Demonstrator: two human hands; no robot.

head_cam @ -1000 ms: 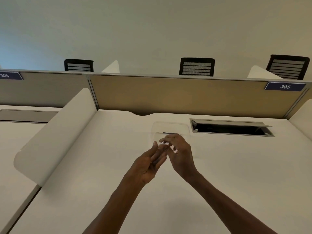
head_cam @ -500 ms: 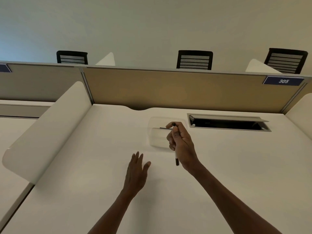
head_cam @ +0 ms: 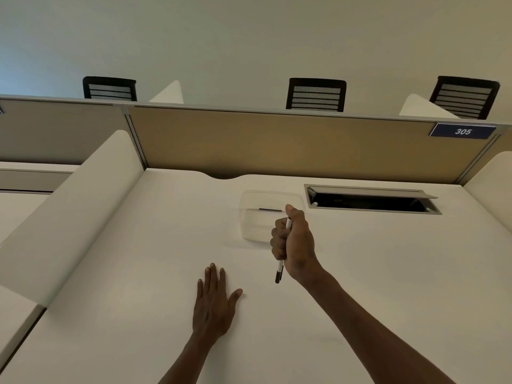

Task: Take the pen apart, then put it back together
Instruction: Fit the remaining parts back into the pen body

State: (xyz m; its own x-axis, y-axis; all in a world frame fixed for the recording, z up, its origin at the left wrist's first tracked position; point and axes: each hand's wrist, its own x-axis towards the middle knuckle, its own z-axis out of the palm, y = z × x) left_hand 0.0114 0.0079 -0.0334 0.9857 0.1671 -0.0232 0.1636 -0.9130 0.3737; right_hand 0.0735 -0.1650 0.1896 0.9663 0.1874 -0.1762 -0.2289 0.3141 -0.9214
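My right hand point(head_cam: 295, 242) is closed in a fist around a white pen point(head_cam: 279, 270) with a black lower end; the thumb presses on its top end. The pen stands nearly upright above the white desk point(head_cam: 388, 273), its black end poking out below the fist. My left hand point(head_cam: 214, 303) lies flat, palm down, on the desk to the left and nearer to me, fingers apart and holding nothing. Just beyond the right hand sits a clear plastic tray point(head_cam: 249, 217) with a short dark piece point(head_cam: 270, 209) lying in it.
A cable hatch point(head_cam: 371, 202) with its lid raised is set into the desk at the back right. A tan partition point(head_cam: 277, 142) closes the back, and white side dividers point(head_cam: 77, 206) flank the desk. Black chairs show behind the partition.
My hands have separated: the left let go and came down flat on the desk, while the right kept the pen, turned it upright in a fist and put the thumb on its top.
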